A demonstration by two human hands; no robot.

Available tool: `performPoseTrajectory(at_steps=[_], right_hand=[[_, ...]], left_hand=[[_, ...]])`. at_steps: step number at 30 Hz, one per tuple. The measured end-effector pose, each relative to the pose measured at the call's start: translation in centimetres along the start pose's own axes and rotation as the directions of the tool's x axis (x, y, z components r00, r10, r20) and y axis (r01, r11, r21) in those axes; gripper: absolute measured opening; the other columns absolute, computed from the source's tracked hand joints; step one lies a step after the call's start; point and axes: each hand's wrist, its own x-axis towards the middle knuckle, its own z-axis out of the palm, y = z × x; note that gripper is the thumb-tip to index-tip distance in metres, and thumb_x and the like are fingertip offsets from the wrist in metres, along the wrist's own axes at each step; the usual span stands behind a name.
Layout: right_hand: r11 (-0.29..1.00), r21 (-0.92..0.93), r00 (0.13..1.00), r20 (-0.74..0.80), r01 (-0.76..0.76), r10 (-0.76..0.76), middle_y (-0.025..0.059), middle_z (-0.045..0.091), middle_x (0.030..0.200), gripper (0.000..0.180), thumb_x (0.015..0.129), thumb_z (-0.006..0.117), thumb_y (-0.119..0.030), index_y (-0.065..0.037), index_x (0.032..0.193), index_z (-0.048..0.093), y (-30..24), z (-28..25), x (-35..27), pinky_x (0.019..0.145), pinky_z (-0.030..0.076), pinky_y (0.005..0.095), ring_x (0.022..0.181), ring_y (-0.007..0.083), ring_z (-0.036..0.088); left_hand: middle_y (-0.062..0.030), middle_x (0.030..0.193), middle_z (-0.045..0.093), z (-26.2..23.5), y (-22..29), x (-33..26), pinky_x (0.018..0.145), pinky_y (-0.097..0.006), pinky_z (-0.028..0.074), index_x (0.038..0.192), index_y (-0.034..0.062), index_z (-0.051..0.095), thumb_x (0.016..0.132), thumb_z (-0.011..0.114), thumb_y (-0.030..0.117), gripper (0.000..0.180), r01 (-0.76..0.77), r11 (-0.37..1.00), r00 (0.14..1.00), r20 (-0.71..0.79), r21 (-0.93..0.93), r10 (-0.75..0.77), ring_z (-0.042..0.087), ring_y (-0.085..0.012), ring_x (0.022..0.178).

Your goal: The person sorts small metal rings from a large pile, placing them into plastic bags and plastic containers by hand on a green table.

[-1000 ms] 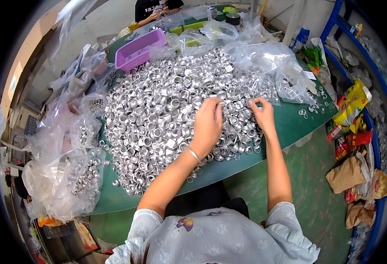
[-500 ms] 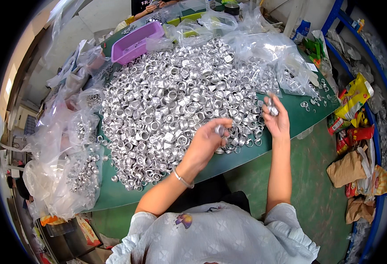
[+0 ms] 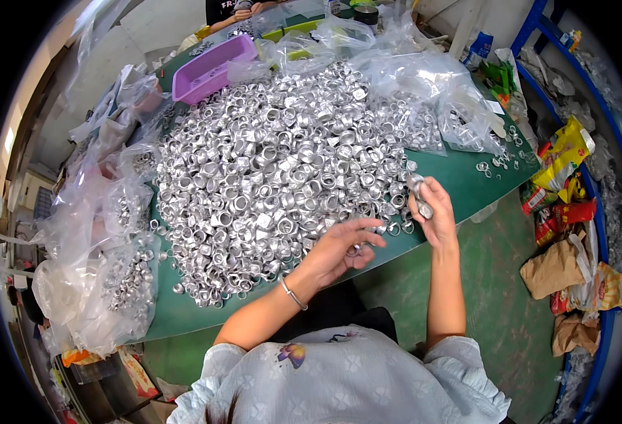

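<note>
A broad heap of silver-coloured metal rings (image 3: 254,184) covers much of the green table (image 3: 477,185). My left hand (image 3: 343,252), with a bangle at its wrist, is over the near right edge of the heap. Its index finger reaches out, while a single ring (image 3: 354,249) sits among its curled lower fingers. To the right, my right hand (image 3: 438,215) is closed on several silver rings (image 3: 418,196), gripped between thumb and fingers beside the heap's right edge. The fingers partly hide these rings.
A purple basket (image 3: 212,68) stands behind the heap. Clear plastic bags (image 3: 424,74) lie at the back right, others (image 3: 88,275) at the left, with rings inside. A blue shelf (image 3: 603,233) is at the right. Across the table a person's hands (image 3: 247,12) hold something small.
My left hand has moved down toward the table's near edge, its fingers spreading. My right hand has come slightly nearer and turned, with more of its rings showing.
</note>
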Motion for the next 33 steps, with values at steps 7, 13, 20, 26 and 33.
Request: performPoseTrajectory(at_steps=[7,13,20,26,33], right_hand=[[0.677,-0.668,0.95,0.195,0.311,-0.244,0.0086,0.061,0.076,0.013,0.077,0.067,-0.008,-0.004,0.078,0.055,1.7,4.2,-5.3,0.044,0.04,0.0247,0.049,0.0116,0.05],[0.029,-0.821,0.815,0.56,0.57,-0.148,0.0065,0.059,0.091,0.035,0.068,0.071,-0.022,-0.005,0.095,0.059,2.1,7.4,-8.3,0.065,0.046,0.0327,0.084,0.0235,0.056],[0.394,-0.788,0.876,0.374,0.473,-0.305,0.0088,0.059,0.094,0.02,0.068,0.069,-0.007,-0.003,0.086,0.061,3.0,7.8,-8.2,0.079,0.039,0.0346,0.089,0.0273,0.054],[0.075,-0.889,0.856,0.407,0.451,-0.318,0.0099,0.056,0.096,0.024,0.073,0.068,-0.01,-0.001,0.094,0.058,5.4,9.7,-5.6,0.078,0.036,0.037,0.089,0.0275,0.05],[-0.127,-0.895,0.846,0.445,0.427,-0.293,0.0081,0.055,0.097,0.033,0.07,0.069,-0.009,-0.005,0.098,0.052,7.4,10.6,-3.6,0.077,0.034,0.0381,0.089,0.0275,0.048]], left_hand=[[-0.0206,0.122,0.05,0.8,-3.8,1.0,0.097,-0.047,0.039,0.127,-0.0035,0.039,0.094,0.03,0.028,0.046,0.225,0.853,0.974,0.132,-0.471,-0.185,0.05,-0.0365,0.112],[-0.0119,0.115,0.056,-0.4,-6.5,0.3,0.094,-0.039,0.041,0.111,0.0016,0.053,0.093,0.038,0.034,0.04,0.125,0.722,0.992,0.072,-0.681,-0.104,0.054,-0.0241,0.106],[-0.0101,0.099,0.056,-3.0,-7.9,-4.3,0.071,-0.031,0.049,0.112,0.0023,0.053,0.087,0.051,0.018,0.03,-0.003,0.752,0.999,0.022,-0.659,0.023,0.055,-0.0182,0.08],[-0.0127,0.102,0.053,-4.1,-8.3,-9.3,0.053,-0.023,0.043,0.106,0.0004,0.054,0.086,0.054,0.019,0.027,-0.099,0.723,0.989,-0.145,-0.684,-0.002,0.049,-0.0163,0.068],[-0.0059,0.095,0.059,-5.2,-8.1,-12.4,0.053,-0.022,0.042,0.103,0.0032,0.06,0.085,0.059,0.014,0.02,-0.284,0.814,0.915,-0.396,-0.507,0.073,0.053,-0.0115,0.071]])
